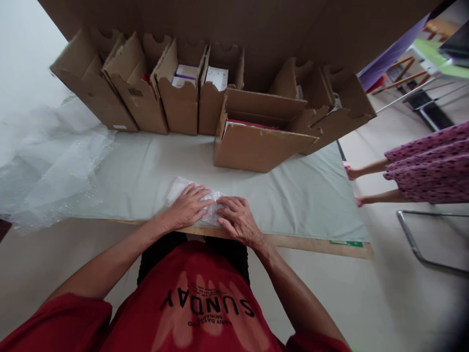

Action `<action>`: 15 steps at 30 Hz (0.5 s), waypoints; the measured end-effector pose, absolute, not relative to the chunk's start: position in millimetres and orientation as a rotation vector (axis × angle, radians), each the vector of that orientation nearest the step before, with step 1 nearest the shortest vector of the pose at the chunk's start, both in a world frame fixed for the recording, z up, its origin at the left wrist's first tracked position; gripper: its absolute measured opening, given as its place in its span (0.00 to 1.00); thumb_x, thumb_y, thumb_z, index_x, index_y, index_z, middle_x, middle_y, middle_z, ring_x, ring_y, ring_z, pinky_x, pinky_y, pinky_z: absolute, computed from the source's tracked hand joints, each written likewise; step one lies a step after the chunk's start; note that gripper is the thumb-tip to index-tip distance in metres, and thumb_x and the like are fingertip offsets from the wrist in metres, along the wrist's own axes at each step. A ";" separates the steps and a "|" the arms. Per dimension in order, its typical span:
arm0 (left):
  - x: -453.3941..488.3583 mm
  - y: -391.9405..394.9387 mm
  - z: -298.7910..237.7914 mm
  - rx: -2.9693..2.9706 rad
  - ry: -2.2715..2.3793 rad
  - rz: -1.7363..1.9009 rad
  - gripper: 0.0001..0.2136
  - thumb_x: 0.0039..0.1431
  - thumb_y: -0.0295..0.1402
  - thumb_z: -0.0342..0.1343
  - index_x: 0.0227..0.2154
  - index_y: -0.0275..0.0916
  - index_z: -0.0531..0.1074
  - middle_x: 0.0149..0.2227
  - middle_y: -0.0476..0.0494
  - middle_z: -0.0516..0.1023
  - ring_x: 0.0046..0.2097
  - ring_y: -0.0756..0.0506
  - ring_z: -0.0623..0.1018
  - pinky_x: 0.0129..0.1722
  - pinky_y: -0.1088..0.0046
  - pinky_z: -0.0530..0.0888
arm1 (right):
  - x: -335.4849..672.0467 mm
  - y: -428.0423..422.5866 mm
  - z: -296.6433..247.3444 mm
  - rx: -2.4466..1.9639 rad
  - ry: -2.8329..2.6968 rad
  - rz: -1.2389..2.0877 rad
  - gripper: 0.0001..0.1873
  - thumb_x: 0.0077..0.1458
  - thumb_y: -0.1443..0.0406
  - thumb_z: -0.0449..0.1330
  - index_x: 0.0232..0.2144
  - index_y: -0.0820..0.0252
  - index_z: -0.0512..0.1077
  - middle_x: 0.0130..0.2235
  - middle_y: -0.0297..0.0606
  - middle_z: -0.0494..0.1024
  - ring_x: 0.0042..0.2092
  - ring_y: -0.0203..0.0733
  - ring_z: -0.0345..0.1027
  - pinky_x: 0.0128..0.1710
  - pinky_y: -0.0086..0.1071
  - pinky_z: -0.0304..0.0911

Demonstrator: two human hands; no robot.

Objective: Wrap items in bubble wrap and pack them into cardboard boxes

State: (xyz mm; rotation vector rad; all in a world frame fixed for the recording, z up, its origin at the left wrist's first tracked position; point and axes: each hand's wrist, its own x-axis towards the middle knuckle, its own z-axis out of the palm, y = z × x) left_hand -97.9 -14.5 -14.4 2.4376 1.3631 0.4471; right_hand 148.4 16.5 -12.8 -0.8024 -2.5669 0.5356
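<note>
A small parcel wrapped in clear bubble wrap [178, 189] lies near the front edge of the table [293, 195]. My left hand [188, 205] rests flat on top of it, fingers stretched out and pressing down. My right hand [238, 217] lies on the parcel's right end, fingers bent and pressing on the wrap. What is inside the wrap is hidden under both hands.
A loose heap of bubble wrap [51, 161] covers the table's left side. Several open cardboard bins [179, 98] holding small boxes stand along the back, with a larger open carton [256, 142] in front. Another person in a purple patterned dress [432, 161] stands at right beside a metal frame [417, 244].
</note>
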 end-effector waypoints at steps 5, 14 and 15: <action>-119.7 -24.4 -23.6 2.387 1.306 0.456 0.18 0.62 0.30 0.57 0.54 0.43 0.77 0.67 0.35 0.67 0.70 0.33 0.62 0.69 0.42 0.55 | 147.6 17.2 -23.3 -0.883 -2.514 0.461 0.14 0.68 0.62 0.55 0.31 0.57 0.77 0.49 0.41 0.81 0.52 0.46 0.71 0.56 0.45 0.56; -124.6 -18.8 -23.1 2.461 1.267 0.427 0.22 0.58 0.26 0.55 0.55 0.45 0.77 0.68 0.37 0.66 0.71 0.34 0.60 0.69 0.41 0.53 | 132.0 37.4 -5.8 -1.519 -2.477 0.517 0.14 0.59 0.61 0.63 0.47 0.60 0.76 0.43 0.44 0.82 0.45 0.51 0.71 0.44 0.39 0.58; -126.5 -14.4 -19.1 2.478 1.260 0.391 0.22 0.57 0.25 0.55 0.54 0.45 0.78 0.67 0.38 0.67 0.71 0.34 0.60 0.69 0.40 0.53 | 129.3 37.9 -2.2 -1.544 -2.494 0.589 0.13 0.59 0.62 0.63 0.46 0.59 0.75 0.39 0.41 0.82 0.42 0.49 0.72 0.42 0.37 0.57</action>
